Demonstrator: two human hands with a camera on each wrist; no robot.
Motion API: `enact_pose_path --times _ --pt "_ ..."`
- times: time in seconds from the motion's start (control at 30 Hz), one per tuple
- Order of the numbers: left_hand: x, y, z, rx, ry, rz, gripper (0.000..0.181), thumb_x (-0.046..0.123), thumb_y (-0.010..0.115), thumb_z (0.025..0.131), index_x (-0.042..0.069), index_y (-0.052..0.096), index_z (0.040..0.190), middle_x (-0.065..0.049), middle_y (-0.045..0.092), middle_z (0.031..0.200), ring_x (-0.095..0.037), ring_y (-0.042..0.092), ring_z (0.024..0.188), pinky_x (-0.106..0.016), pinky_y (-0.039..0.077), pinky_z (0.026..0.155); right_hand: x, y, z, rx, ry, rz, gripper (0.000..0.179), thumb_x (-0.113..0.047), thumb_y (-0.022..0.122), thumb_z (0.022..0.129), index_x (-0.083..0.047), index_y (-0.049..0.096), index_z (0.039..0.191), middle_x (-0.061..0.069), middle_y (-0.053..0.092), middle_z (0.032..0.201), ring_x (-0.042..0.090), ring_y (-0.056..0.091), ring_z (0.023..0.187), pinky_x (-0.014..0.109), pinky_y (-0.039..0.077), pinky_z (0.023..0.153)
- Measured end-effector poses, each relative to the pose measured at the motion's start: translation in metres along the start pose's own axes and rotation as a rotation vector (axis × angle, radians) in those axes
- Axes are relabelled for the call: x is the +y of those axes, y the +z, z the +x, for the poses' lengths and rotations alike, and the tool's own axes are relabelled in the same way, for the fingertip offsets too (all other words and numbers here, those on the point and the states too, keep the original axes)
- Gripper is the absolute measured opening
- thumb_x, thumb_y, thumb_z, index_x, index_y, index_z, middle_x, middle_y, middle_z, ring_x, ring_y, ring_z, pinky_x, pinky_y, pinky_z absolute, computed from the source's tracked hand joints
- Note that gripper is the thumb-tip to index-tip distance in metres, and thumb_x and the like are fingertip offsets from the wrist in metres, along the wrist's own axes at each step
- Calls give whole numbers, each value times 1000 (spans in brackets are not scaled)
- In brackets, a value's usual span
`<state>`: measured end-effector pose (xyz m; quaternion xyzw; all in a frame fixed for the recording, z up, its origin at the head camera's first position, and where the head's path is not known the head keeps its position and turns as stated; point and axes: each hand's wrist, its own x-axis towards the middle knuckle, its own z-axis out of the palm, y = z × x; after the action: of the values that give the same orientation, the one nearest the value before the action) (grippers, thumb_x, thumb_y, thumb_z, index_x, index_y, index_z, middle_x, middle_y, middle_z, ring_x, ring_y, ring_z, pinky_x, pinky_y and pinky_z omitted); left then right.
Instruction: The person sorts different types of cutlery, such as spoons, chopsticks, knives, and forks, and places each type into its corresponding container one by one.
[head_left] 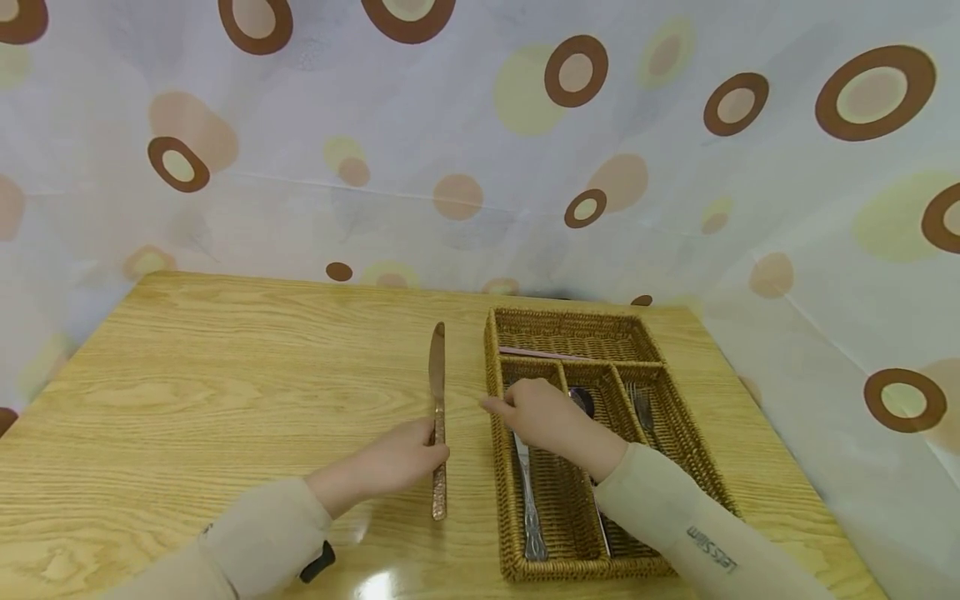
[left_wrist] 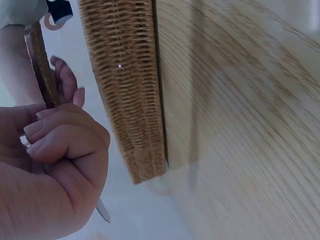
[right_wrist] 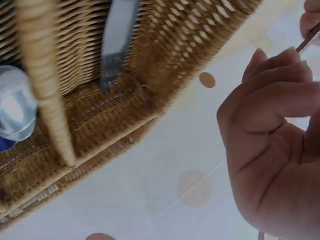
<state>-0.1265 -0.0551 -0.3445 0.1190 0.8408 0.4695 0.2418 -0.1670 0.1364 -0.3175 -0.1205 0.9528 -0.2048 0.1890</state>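
Observation:
My left hand (head_left: 393, 458) grips a table knife (head_left: 437, 367) by its patterned handle, blade pointing away, left of a wicker cutlery tray (head_left: 508, 533). In the left wrist view, curled fingers wrap the knife's handle (left_wrist: 42, 65). My right hand (head_left: 551, 417) hovers above the tray's left compartment, its fingers loosely bent. Nothing shows in its grasp in the right wrist view, where the right hand (right_wrist: 270, 135) appears beside the tray. Below it lies a silver knife (head_left: 531, 508) with an ornate handle, partly covered by the hand.
A spoon (head_left: 581, 402) lies in the tray's middle compartment and a fork (head_left: 641, 406) in the right one. The long back compartment holds a thin pink stick-like item (head_left: 536, 353). The wooden table (head_left: 225, 375) meets a circle-patterned cloth (head_left: 420, 233) at the back and right.

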Motion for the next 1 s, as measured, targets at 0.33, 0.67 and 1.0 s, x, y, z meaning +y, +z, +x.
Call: enact_pose_path --times 0.33,0.67,1.0 --pt "15 16 10 -66 125 31 16 12 39 91 10 41 76 5 32 55 -7 24 46 -21 25 45 -14 -1 1 -24 -8 26 56 -49 44 95 -17 35 49 -4 27 42 10 21 39 25 29 45" --pt "23 29 22 -80 155 55 54 15 47 88 -13 38 133 8 32 50 -6 25 41 -19 25 40 -13 3 3 -36 -31 26 51 -31 46 97 -17 34 49 -6 27 42 8 23 39 21 25 41" --pt "14 27 17 -76 95 36 33 39 48 94 6 51 87 1 45 64 -11 37 52 -24 33 48 1 2 -6 -41 19 70 49 -22 44 98 -17 32 51 -6 25 43 7 20 38 20 23 39"
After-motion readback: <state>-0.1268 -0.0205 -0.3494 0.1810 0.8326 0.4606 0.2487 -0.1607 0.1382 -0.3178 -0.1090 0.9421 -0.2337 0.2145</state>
